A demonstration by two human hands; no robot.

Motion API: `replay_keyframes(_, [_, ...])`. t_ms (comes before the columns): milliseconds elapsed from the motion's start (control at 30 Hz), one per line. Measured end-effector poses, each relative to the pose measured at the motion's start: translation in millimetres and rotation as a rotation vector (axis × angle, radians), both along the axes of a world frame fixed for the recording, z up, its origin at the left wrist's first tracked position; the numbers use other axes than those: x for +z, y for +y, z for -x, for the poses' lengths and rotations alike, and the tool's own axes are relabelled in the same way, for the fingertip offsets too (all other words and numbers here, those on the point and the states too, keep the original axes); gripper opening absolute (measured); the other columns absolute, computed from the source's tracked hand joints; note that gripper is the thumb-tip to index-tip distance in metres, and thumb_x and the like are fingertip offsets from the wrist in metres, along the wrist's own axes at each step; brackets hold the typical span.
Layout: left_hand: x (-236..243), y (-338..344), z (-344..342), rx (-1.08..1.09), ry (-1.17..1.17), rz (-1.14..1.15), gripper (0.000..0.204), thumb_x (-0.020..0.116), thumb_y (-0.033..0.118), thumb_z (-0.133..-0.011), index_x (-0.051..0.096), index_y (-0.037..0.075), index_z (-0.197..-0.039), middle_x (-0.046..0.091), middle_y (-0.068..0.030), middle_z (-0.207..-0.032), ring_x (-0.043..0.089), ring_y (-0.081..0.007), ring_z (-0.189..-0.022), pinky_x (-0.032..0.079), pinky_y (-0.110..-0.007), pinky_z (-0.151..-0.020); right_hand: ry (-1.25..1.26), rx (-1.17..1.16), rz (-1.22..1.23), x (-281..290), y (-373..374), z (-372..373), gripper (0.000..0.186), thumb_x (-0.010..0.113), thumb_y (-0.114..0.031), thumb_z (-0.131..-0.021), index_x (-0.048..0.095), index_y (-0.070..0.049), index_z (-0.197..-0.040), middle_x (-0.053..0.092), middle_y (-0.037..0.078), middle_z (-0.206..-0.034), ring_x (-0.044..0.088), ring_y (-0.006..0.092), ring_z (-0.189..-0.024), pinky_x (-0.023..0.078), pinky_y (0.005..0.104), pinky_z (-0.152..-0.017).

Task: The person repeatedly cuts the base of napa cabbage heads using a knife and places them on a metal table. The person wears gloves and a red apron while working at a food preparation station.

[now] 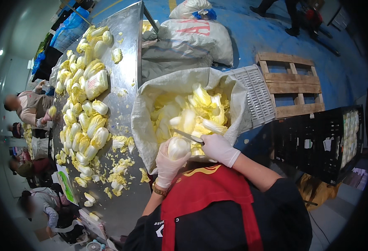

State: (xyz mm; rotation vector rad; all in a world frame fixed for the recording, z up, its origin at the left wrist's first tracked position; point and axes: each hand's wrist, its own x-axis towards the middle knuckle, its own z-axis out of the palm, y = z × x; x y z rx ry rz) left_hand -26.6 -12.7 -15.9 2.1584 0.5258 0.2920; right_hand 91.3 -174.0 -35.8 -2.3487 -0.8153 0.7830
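In my gloved left hand is a pale cabbage head, held upright at the near rim of a white woven sack. My right hand, also gloved, grips a knife whose blade reaches left, just above that cabbage. The sack is full of yellow cabbage leaves and pieces. To the left, trimmed cabbages and scattered leaf scraps lie on a steel table.
Full sacks stand beyond the open one. At right are a plastic grate, a wooden pallet and black crates. Co-workers line the table's left side; a person's legs are at top right.
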Motion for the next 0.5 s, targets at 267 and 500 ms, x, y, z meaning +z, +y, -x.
replay_keyframes(267, [-5.8,8.4,-5.0,0.073,0.046,0.138,0.068,0.086,0.027,-0.061,0.057,0.005,-0.119,0.064,-0.0119,-0.108,0.065,-0.0248,-0.096,0.052,-0.034,-0.084,0.128,-0.001,-0.091,42.9,-6.3,3.2,0.016,0.055,-0.020,-0.081,0.064,-0.006,-0.086,0.065,0.022,-0.077,0.065,0.0387,-0.075,0.051,0.0473,-0.073])
replay_keyframes(500, [1.5,7.2,-11.9,0.071,-0.019,0.608,0.063,0.082,0.021,-0.068,0.055,0.001,-0.122,0.064,-0.0077,-0.110,0.062,-0.0134,-0.096,0.050,-0.029,-0.085,0.065,-0.081,-0.048,19.7,-4.5,-1.2,0.014,0.056,-0.020,-0.082,0.061,-0.008,-0.084,0.065,0.019,-0.076,0.064,0.0373,-0.074,0.050,0.0456,-0.068])
